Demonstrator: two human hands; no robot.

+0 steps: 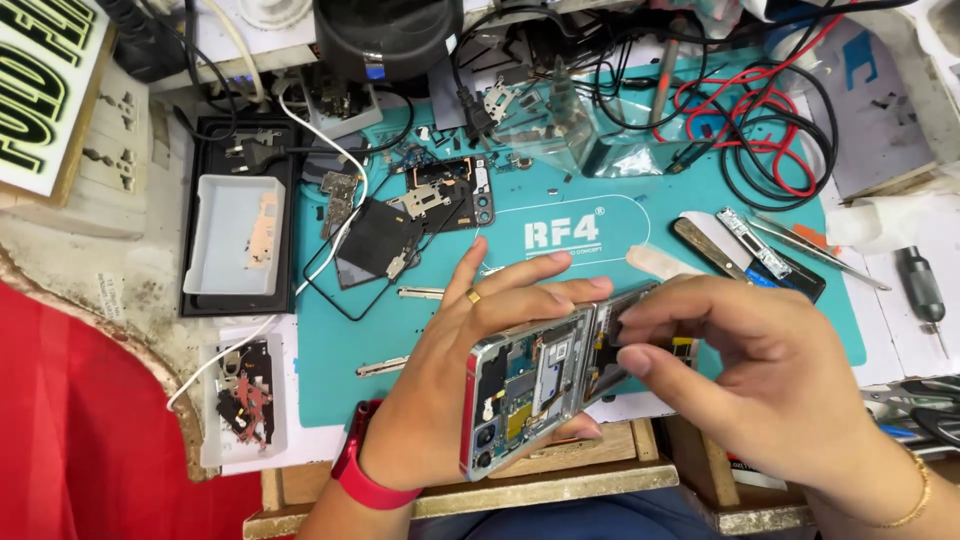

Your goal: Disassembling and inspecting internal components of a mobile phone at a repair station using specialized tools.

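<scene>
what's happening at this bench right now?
A person holds an opened foldable phone over a teal work mat, back cover off, circuit boards exposed. The left hand cradles it from below; the right hand has its fingers pinched on a part near the hinge. Removed covers and small parts lie on the mat beyond the hands, tweezers to the right, and a small tray of parts to the left.
</scene>
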